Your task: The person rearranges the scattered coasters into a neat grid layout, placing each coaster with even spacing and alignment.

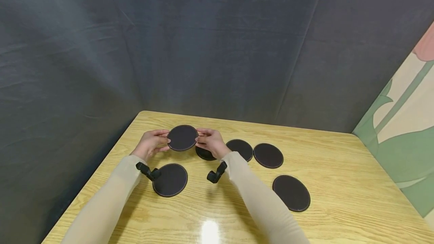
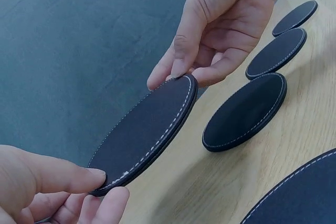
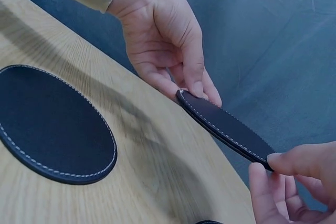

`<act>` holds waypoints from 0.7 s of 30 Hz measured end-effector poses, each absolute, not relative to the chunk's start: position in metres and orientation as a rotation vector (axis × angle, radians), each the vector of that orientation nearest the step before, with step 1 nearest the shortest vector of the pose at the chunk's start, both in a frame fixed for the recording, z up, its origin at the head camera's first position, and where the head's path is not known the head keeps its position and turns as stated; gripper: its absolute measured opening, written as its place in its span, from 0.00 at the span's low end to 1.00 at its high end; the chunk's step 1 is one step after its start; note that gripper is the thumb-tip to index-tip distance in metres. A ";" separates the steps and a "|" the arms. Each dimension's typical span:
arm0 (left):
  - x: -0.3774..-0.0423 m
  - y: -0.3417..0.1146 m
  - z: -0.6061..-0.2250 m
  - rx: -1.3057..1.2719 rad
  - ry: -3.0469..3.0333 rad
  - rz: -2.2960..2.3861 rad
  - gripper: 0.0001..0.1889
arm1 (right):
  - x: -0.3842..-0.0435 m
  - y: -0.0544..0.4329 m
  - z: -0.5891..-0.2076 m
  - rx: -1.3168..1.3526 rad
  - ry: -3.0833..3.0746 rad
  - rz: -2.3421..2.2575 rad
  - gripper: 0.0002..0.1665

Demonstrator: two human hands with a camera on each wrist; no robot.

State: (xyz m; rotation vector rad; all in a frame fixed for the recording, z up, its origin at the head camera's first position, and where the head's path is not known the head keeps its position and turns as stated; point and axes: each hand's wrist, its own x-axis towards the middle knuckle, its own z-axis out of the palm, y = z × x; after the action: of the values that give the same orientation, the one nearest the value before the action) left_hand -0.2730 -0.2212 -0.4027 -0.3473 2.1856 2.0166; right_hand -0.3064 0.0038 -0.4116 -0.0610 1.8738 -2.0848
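Note:
A round black coaster with pale stitching round its rim is held up above the table, tilted, between both hands. My left hand pinches its left edge, thumb on the top face and fingers beneath. On the opposite edge my right hand pinches it the same way. The coaster's edge looks layered in the left wrist view. Below the left hand another black coaster lies flat on the table. Partly hidden by the right hand is a further coaster.
To the right on the wooden table lie two coasters side by side, one nearer and one farther right. Another coaster lies closer to the front, beside the right sleeve. A dark curtain hangs behind the table.

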 end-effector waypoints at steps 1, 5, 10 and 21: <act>-0.273 -0.221 -0.402 -0.345 2.182 2.014 0.29 | -0.306 0.005 -0.411 -0.057 1.867 -2.089 0.26; -0.272 -0.220 -0.401 -0.331 2.170 2.002 0.30 | -0.303 0.008 -0.409 -0.068 1.829 -2.122 0.27; -0.271 -0.216 -0.401 -0.281 2.172 2.007 0.31 | -0.298 0.015 -0.405 -0.076 1.793 -2.153 0.27; -0.267 -0.204 -0.393 -0.225 2.121 2.042 0.29 | -0.289 0.036 -0.396 -0.079 1.741 -2.178 0.27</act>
State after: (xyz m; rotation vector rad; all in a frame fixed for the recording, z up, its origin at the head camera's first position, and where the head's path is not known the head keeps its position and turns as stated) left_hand -0.2671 -0.2037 -0.3933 -0.2252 2.1210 2.0417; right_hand -0.2888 0.0363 -0.3963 -0.0791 1.7409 -2.1782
